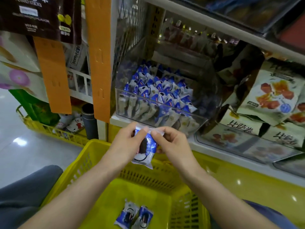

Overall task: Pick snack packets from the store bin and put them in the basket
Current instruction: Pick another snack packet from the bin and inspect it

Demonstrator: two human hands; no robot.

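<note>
Both forearms reach forward and meet in the middle, hands raised side by side at the same height. The left hand curls its fingers round the upper left edge of a blue and white snack packet, thumb tip pressed on its top. The right hand pinches the packet's clear top seam between thumb and forefinger, its other fingers tucked behind the right edge. The packet hangs upright between the two hands, its lower end free and tilted slightly to the right.

Directly below the hands sits the yellow basket. Two more packets of the same kind lie flat, side by side and touching, on its floor, nearer the body than the hands.

Just beyond the fingertips, on the shelf, stands the clear bin, holding a pile of packets. Large snack bags lie on the shelf to the right of the right hand.
</note>
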